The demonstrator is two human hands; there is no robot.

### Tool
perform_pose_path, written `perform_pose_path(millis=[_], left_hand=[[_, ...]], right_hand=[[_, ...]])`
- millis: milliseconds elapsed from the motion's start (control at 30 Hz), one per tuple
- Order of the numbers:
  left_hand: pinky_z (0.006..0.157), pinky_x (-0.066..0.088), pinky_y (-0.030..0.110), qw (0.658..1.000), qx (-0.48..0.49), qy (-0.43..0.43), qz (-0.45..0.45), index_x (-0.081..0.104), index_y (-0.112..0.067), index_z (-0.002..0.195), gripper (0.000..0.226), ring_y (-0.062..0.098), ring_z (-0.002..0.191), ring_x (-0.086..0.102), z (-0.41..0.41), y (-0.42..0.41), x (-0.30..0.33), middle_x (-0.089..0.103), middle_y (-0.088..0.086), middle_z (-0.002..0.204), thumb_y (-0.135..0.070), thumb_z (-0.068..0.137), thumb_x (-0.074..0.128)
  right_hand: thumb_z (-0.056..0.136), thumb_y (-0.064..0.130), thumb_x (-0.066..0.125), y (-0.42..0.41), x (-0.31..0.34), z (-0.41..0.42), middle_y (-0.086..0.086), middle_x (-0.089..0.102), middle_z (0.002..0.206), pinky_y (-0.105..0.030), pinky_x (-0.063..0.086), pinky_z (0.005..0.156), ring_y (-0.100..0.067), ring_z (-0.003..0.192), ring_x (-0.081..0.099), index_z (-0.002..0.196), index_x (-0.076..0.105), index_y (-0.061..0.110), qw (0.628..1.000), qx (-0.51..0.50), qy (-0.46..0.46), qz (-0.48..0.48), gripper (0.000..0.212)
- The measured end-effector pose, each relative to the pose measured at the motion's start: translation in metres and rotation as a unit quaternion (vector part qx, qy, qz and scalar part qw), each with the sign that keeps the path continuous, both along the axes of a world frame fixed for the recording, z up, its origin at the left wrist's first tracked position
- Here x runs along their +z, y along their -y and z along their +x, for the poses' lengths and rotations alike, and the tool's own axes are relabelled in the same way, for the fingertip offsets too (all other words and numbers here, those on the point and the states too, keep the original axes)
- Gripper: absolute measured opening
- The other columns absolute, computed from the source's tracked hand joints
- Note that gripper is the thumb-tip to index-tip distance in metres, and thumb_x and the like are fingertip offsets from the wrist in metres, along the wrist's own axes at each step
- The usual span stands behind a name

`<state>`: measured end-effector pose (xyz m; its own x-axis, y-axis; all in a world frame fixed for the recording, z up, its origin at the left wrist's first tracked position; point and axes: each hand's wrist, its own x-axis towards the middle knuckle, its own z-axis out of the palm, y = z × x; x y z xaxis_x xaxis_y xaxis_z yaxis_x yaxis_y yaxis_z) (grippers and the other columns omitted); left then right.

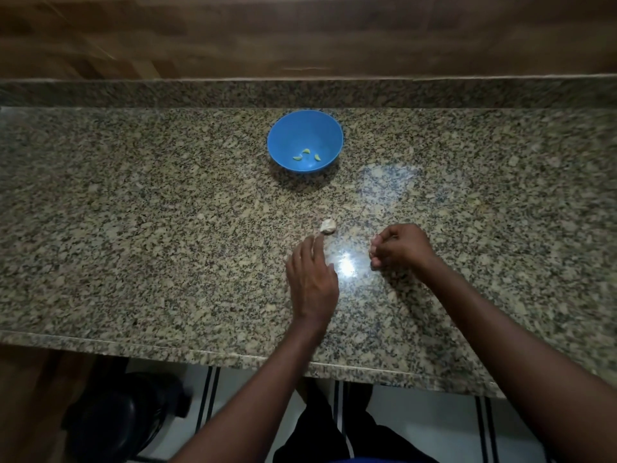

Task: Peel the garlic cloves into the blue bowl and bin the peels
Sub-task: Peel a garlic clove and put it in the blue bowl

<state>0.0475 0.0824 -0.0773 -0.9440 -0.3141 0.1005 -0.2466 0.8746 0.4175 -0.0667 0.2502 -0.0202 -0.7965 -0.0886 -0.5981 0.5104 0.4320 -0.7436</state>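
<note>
A blue bowl (305, 123) stands on the granite counter (133, 212) toward the back, with three peeled garlic cloves (306, 154) lying in it. Nearer the front lies a small pale garlic piece with papery skin (328, 226). My left hand (312, 279) lies flat over the counter, fingers stretched, its fingertips touching the garlic piece. To the right, my right hand (399, 247) has its fingers curled; something pale shows at the fingertips, too small to name.
The counter's front edge (200, 350) runs diagonally below my forearms. A granite upstand and a wooden wall panel (300, 35) close off the back. A dark rounded object (123, 416) stands on the floor at lower left, below the counter.
</note>
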Motion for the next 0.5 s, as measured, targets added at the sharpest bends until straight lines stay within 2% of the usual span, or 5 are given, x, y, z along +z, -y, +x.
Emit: perform_pose_path(millis=[133,300,500], left_hand=[[0.116,0.028,0.044,0.999,-0.042,0.017,-0.029,0.042,-0.013,0.151,0.053,0.026,0.142,0.038,0.007,-0.003,-0.005,0.041,0.01,0.156,-0.031,0.102,0.046],[0.118,0.028,0.047,0.996,-0.056,0.032,-0.056,0.039,-0.013,0.152,0.053,0.027,0.145,0.035,0.009,-0.002,-0.003,0.036,0.011,0.16,-0.032,0.103,0.042],[0.119,0.028,0.047,0.995,-0.056,0.048,-0.065,0.039,-0.013,0.152,0.053,0.027,0.146,0.035,0.008,-0.003,0.001,0.035,0.011,0.16,-0.031,0.103,0.039]], right_hand=[[0.073,-0.014,0.079,0.004,0.009,-0.014,-0.025,0.073,0.07,-0.055,0.063,0.073,-0.038,0.064,0.074,0.065,0.069,-0.004,0.997,0.058,0.015,0.054,0.016],[0.081,-0.011,0.075,0.007,0.017,-0.017,-0.022,0.073,0.068,-0.047,0.064,0.071,-0.034,0.065,0.076,0.072,0.071,-0.007,0.992,0.098,0.011,0.084,0.011],[0.078,-0.013,0.075,0.007,0.018,-0.012,-0.024,0.074,0.074,-0.043,0.063,0.069,-0.031,0.065,0.076,0.073,0.07,-0.007,0.994,0.08,0.017,0.079,0.009]])
